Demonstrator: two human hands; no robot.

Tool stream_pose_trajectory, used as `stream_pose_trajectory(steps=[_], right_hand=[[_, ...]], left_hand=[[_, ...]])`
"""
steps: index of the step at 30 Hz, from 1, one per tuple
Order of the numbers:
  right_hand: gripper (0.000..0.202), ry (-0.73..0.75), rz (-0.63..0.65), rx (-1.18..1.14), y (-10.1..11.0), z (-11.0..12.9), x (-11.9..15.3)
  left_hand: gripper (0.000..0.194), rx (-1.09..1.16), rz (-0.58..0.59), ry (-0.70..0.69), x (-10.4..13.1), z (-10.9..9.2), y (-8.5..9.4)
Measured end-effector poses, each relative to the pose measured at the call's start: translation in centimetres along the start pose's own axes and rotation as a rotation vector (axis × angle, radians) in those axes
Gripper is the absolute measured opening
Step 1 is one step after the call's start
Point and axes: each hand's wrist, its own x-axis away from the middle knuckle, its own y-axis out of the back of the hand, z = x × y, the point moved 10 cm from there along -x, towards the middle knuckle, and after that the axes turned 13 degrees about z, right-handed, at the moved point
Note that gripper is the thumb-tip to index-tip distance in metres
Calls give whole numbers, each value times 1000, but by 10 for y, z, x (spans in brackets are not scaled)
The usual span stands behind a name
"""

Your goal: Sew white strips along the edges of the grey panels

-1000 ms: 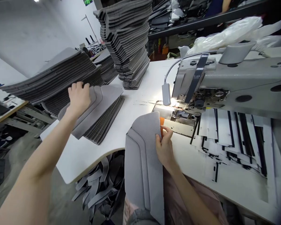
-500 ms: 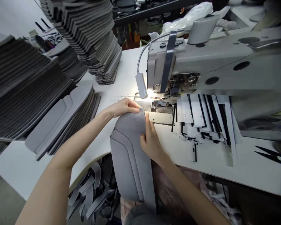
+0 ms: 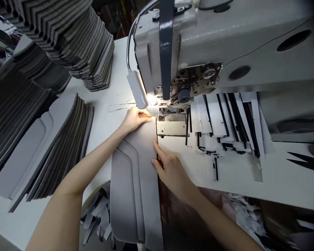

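Note:
A long grey padded fabric panel (image 3: 146, 167) with curved stitched seams lies over the table's front edge, its far end near the sewing machine's needle area (image 3: 162, 113). My left hand (image 3: 136, 120) pinches the far end of the panel between thumb and fingers, just below the machine's lamp. On the panel's right edge is my right hand (image 3: 170, 169), with index finger and thumb tips on the fabric and its other fingers mostly hidden. It grips the edge lightly.
Tall stacks of grey panels (image 3: 91, 52) and a lower stack (image 3: 60, 150) stand at left. The lamp (image 3: 137, 89) hangs beside the machine head (image 3: 225, 45). White and black strips (image 3: 225, 122) and scissors (image 3: 306, 161) lie at right. Grey offcuts (image 3: 99, 212) hang below.
My view has moved closer to the machine. The panel's far end now lies nearer the needle area and straighter. My right hand has slid back along its edge.

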Motion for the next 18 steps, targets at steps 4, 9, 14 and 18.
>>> stream_pose_trajectory(steps=[4, 9, 14, 18], right_hand=[[61, -4, 38, -4, -1, -1, -1], [62, -16, 8, -29, 7, -6, -1], [62, -29, -27, -59, 16, -11, -2], [61, -28, -33, -72, 17, -13, -1]], left_hand=[[28, 20, -18, 1, -2, 1, 0], [25, 69, 5, 6, -16, -1, -9], [31, 235, -43, -41, -31, 0, -16], [32, 211, -133, -53, -36, 7, -10]])
